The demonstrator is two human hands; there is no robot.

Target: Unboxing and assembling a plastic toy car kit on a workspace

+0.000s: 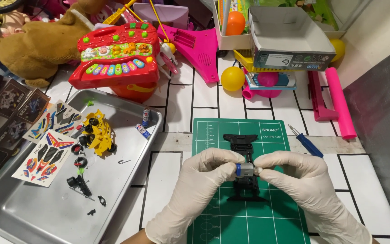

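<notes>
Gloved, my left hand (201, 174) and right hand (301, 176) pinch a small motor (245, 170) above the black chassis (244, 167) on the green mat (249, 217); tray (32, 212) left, screwdriver (307, 144) right.

We had the cutting mat (271, 221) on the desk (168, 176) straight before us, with the car chassis (242, 142) lying on it and the small motor (245, 170) between our left hand (204, 174) and right hand (296, 174), just above the chassis. To the left of the mat lay the metal tray (127, 180), which carried the sticker sheets (46, 156), the car body (99, 132), loose wheels (78, 156) and two batteries (144, 123). The screwdriver (307, 143) lay just right of the mat, and behind everything were the toy keyboard (113, 56), the ball (232, 78) and the open box (290, 38).
</notes>
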